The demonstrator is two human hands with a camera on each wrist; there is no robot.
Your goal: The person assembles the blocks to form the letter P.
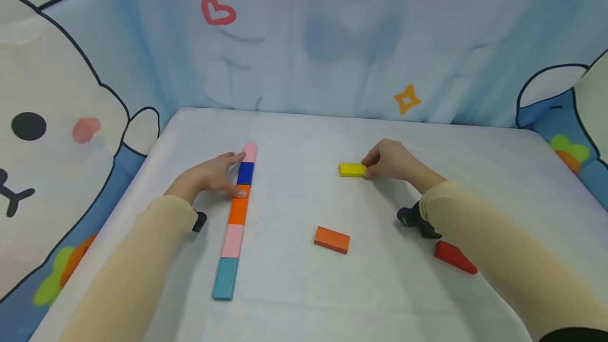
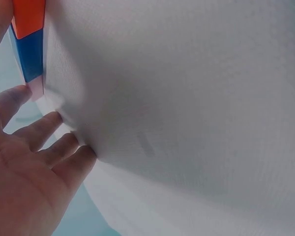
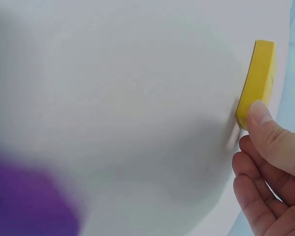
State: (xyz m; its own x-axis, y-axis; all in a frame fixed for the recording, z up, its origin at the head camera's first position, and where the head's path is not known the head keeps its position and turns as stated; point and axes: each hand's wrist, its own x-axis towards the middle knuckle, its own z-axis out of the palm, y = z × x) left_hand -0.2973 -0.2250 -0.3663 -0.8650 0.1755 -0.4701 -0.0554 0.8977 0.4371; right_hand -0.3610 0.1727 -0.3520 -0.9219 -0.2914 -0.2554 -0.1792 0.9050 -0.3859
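Observation:
A straight row of flat blocks runs along the left of the table: a pink block [image 1: 249, 152] at the far end, then a blue block [image 1: 245, 173], an orange block [image 1: 238, 210], another pink block [image 1: 233, 240] and a teal block [image 1: 225, 278]. With fingers spread, my left hand [image 1: 209, 176] touches this row, thumb on the orange block and index fingertip at the far pink one. My right hand [image 1: 391, 160] pinches the right end of a yellow block [image 1: 351, 170] between thumb and fingers; in the right wrist view the thumb lies on the yellow block [image 3: 258, 78].
A loose orange block [image 1: 332, 240] lies mid-table, nearer to me. Beside my right forearm is a red block [image 1: 455, 257], partly hidden by the sleeve. White cloth [image 1: 285, 300] covers the table, and a printed blue curtain [image 1: 313, 67] hangs behind it.

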